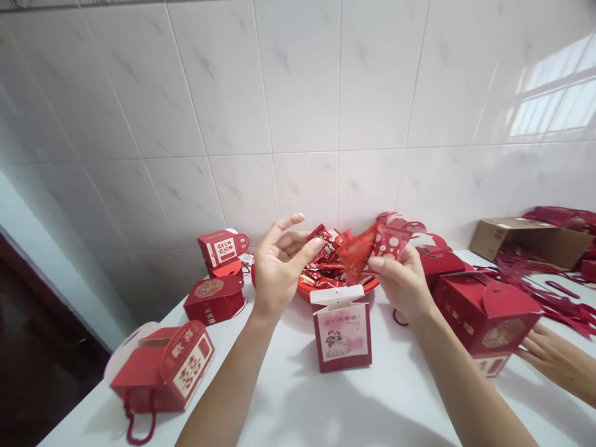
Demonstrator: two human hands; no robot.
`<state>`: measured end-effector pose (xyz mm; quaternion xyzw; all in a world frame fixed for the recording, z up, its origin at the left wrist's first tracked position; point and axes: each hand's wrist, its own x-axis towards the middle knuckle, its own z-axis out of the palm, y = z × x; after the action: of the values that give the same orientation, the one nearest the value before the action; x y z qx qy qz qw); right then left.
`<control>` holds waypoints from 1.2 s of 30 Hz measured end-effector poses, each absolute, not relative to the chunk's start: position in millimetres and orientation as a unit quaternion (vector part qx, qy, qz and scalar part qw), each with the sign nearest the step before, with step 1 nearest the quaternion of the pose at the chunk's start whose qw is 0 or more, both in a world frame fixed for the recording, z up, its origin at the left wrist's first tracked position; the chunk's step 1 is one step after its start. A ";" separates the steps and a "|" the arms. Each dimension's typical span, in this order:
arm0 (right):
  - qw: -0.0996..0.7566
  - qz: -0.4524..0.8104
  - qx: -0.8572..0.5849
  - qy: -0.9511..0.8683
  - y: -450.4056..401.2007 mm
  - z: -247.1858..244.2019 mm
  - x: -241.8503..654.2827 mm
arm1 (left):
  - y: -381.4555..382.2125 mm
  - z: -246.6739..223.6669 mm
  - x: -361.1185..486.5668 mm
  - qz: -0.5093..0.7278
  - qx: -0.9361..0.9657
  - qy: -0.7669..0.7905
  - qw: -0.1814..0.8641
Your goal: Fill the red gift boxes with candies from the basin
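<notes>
My left hand [277, 270] is raised over the left side of a red bowl [305, 294], its thumb and fingers closed on a red candy packet [327, 242]. In my right hand [404, 282] are a red packet with pale round prints [389, 242] and a shiny orange-red wrapped piece [357, 253]. Below and between both hands stands a small red gift box [344, 338] with a couple drawn on its pale front; its top is open. Several wrapped candies [321, 274] fill the bowl behind it.
Red gift boxes stand at the left, including a handled box [161, 366] and a hexagonal one [215, 298]. Another person's hand [549, 354] touches a large red box [484, 310] at right. Dark red ribbons [544, 292] lie beside a cardboard box [493, 239]. A tiled wall [302, 93] rises behind.
</notes>
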<state>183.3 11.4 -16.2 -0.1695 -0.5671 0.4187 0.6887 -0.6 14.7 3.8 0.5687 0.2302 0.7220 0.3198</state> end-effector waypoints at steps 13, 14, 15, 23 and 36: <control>0.608 0.406 -0.262 -0.629 9.4 -10.2 189.7 | 11.5 3.7 -1.1 0.664 0.624 0.264 0.316; 0.594 0.404 -0.262 -0.644 8.6 -9.4 189.2 | 12.1 3.4 -1.2 0.659 0.625 0.264 0.325; 0.578 0.403 -0.263 -0.659 8.4 -8.9 188.8 | 12.7 3.1 -1.1 0.654 0.626 0.264 0.332; 0.542 0.462 -0.290 -0.639 11.8 -14.8 184.1 | 15.6 0.6 -1.3 0.639 0.629 0.276 0.346; 0.496 0.468 -0.267 -0.681 0.7 -7.5 179.7 | 14.7 4.7 -5.1 0.625 0.627 0.273 0.377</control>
<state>179.7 0.7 -7.5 -0.2671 -0.6810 0.4680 0.4959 -5.1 14.7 4.7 0.6270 0.2729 0.6247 0.3770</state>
